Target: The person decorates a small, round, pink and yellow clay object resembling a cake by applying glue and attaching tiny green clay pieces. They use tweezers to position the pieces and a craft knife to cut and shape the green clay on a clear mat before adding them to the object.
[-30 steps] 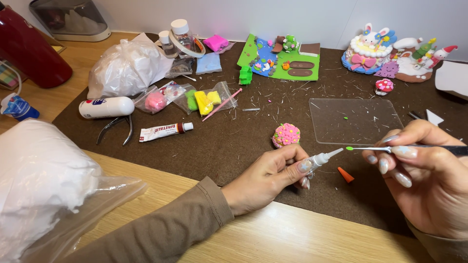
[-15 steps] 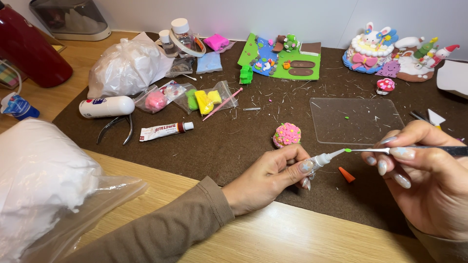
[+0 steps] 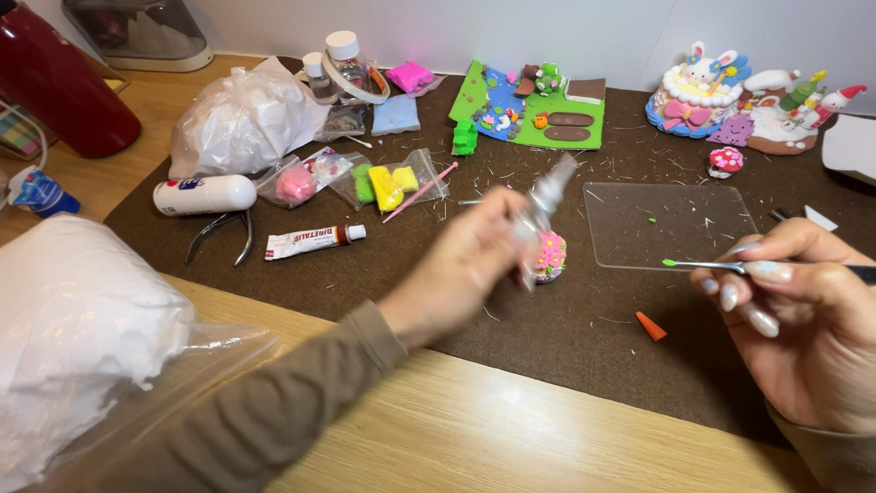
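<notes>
Felt mat, dark brown and flecked with scraps (image 3: 566,338), carries everything in the head view. Above it the left hand (image 3: 474,260), motion-blurred, is curled around a clear pointed glue bottle (image 3: 546,196), just left of a small pink flowered clay piece (image 3: 550,256). The right hand (image 3: 803,319), cut off at the frame edge, pinches a thin metal green-tipped tool (image 3: 707,265) over a clear acrylic sheet (image 3: 671,224). An orange cone cap (image 3: 651,326) lies below that sheet.

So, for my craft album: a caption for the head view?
Left hand lifts a small tube; right hand holds a green-tipped tool above the brown mat.
</notes>
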